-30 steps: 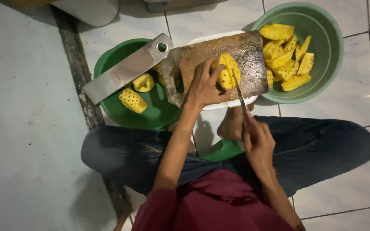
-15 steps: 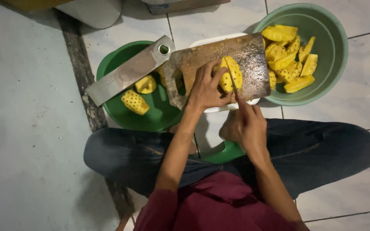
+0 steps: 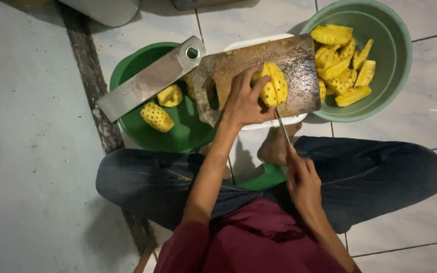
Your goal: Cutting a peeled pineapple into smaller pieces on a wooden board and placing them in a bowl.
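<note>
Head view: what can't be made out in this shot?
- Knife: its tip is hidden behind the pineapple piece.
- Left hand: palm faces down, contact with the cutting board is unseen.
- Right hand: hides the knife handle.
- Grey object: cut off by the top edge.

Tiled floor (image 3: 259, 20) carries two green basins (image 3: 147, 131) (image 3: 395, 55); white tray (image 3: 248, 43).
</note>
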